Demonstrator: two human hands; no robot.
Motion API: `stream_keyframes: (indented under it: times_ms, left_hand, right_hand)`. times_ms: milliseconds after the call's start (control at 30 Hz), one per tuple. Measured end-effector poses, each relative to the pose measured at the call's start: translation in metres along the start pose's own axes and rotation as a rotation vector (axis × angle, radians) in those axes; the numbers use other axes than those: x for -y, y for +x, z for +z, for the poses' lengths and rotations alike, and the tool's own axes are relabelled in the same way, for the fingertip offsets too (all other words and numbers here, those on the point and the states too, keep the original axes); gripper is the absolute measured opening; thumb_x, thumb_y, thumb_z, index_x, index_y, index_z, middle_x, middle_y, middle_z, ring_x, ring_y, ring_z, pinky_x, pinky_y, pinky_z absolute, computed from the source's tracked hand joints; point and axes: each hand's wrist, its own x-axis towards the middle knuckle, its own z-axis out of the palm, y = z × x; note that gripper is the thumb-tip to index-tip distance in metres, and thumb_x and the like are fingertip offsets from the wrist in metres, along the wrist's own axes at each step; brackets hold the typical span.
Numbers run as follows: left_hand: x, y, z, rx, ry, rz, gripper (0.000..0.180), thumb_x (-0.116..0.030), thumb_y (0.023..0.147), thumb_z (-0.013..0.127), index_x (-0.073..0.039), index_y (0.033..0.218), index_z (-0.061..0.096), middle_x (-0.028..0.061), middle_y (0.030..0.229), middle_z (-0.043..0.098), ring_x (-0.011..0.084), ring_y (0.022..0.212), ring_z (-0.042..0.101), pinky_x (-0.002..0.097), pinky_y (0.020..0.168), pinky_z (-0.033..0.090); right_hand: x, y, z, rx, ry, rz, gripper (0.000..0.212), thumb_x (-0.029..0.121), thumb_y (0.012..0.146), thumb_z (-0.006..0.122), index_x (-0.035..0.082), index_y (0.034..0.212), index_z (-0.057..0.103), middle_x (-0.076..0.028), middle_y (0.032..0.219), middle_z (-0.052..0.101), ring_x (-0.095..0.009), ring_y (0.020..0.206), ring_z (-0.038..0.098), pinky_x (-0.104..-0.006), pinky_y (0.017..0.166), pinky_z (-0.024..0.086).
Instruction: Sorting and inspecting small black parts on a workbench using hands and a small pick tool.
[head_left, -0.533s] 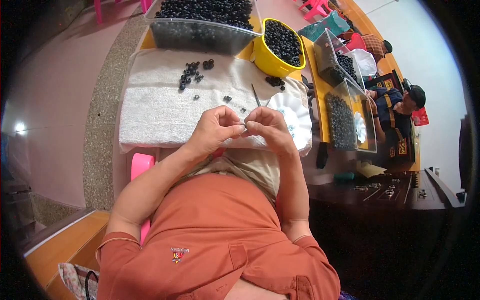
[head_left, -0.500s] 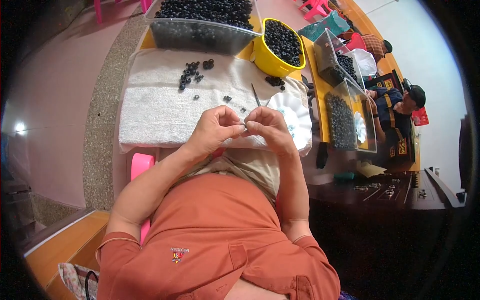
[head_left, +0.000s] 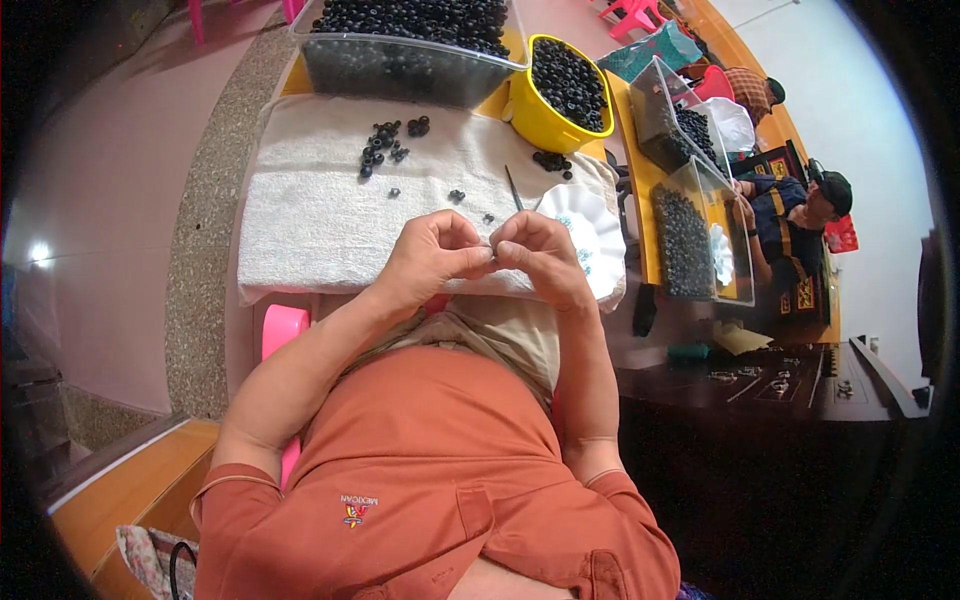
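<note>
My left hand point(head_left: 428, 255) and my right hand point(head_left: 545, 258) meet over the near edge of a white towel point(head_left: 310, 225), thumbs and forefingers pinched together. Between the fingertips is a small dark piece point(head_left: 494, 252), mostly covered. Just beyond the hands lie a few tiny dark bits point(head_left: 456, 196) on the cloth. A thin pointed dark tool point(head_left: 513, 188) rests by my right hand, touching or close to a white scalloped plate point(head_left: 597, 235) with blue marks. Farther off sits a loose group of small black round parts point(head_left: 378, 145), with another black cluster point(head_left: 551, 162) below the yellow tub.
A clear bin point(head_left: 400, 75) full of black parts stands at the far edge, beside a yellow tub point(head_left: 560, 135) of the same. At right, another table carries clear bins point(head_left: 705, 215), with a person point(head_left: 785, 215) working there. A pink chair point(head_left: 285, 325) is at my left.
Both hands stay pinched together in nearly the same place; the fingertips shift only slightly. The things on the towel have not been moved.
</note>
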Motion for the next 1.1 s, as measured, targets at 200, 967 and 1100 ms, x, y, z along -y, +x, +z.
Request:
stream_keyframes:
  times_ms: [200, 967, 1100]
  left_hand:
    - [-0.001, -0.002, 0.001, -0.033, -0.045, -0.038, 0.012, -0.003, 0.086, 0.070, 0.000, 0.091, 0.059, 0.0064, 0.084, 0.065, 0.0122, 0.074, 0.065, 0.0241, 0.069, 0.056]
    - [0.003, -0.005, 0.004, -0.051, -0.111, 0.007, 0.011, -0.002, 0.089, 0.066, -0.001, 0.095, 0.057, 0.0059, 0.086, 0.065, 0.0129, 0.081, 0.067, 0.0265, 0.074, 0.058]
    - [0.003, -0.003, 0.004, -0.105, -0.131, 0.017, 0.009, -0.003, 0.090, 0.066, -0.003, 0.093, 0.057, 0.0050, 0.086, 0.065, 0.0124, 0.082, 0.067, 0.0268, 0.076, 0.058]
  right_hand:
    - [-0.006, 0.002, 0.003, -0.061, 0.048, 0.018, 0.013, 0.004, 0.088, 0.069, 0.000, 0.094, 0.059, -0.006, 0.091, 0.065, -0.016, 0.081, 0.066, -0.0305, 0.076, 0.058]
    - [-0.009, 0.001, 0.006, -0.061, 0.070, 0.056, 0.016, 0.013, 0.093, 0.065, -0.002, 0.096, 0.064, -0.008, 0.089, 0.066, -0.017, 0.083, 0.066, -0.0295, 0.077, 0.055]
    - [-0.024, 0.003, 0.017, -0.178, -0.141, -0.082, 0.012, 0.009, 0.094, 0.063, -0.003, 0.096, 0.065, -0.006, 0.089, 0.066, -0.014, 0.081, 0.064, -0.0270, 0.075, 0.053]
